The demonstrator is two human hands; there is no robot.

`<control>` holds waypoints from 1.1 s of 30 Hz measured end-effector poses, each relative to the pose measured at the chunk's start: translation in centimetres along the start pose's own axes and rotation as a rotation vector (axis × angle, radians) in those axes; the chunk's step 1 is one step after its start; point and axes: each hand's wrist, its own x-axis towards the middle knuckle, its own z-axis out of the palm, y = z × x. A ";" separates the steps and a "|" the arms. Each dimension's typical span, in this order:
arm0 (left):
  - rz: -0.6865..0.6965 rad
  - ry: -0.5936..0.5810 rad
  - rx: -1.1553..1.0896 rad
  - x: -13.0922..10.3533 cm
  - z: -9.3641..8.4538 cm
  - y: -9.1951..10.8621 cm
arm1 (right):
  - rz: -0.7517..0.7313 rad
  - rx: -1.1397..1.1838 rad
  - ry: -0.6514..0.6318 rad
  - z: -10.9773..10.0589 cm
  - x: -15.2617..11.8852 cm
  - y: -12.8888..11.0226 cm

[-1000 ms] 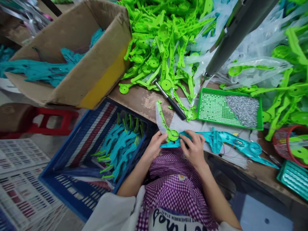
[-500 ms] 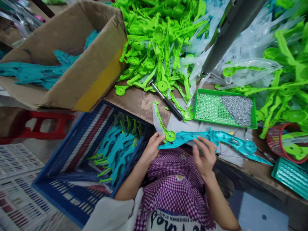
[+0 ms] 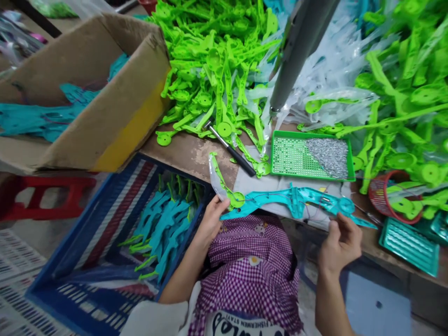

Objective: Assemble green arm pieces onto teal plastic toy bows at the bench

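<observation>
A long teal plastic part shaped like a toy bow body lies across the table's near edge, its hollow side up, with thin wires inside. At its left end sits a curved green arm with a round disc and a clear plastic piece along it. My left hand pinches the joint where the green arm meets the teal body. My right hand is at the body's right end, beside its round part; its fingers are bent together, and anything between them is too small to make out.
A hammer and a green tray of small metal pieces lie beyond. Green arms are heaped behind. A dark screwdriver-like tool hangs overhead. At left are a blue crate and a cardboard box; at right, a red basket.
My right hand has moved right along the teal body, from its middle to its right end, and its fingers have drawn together. My left hand keeps its hold. The view has shifted slightly.
</observation>
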 end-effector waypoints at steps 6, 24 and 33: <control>-0.053 0.044 0.024 -0.3 -0.2 0.3 | 0.546 0.395 0.049 -4.1 0.6 2.6; 0.120 0.123 0.197 2.3 -1.7 4.3 | -0.221 -0.343 -0.555 0.0 7.7 1.8; 0.142 0.208 0.356 3.3 -3.7 5.2 | -0.198 -0.208 -0.542 0.5 6.5 1.7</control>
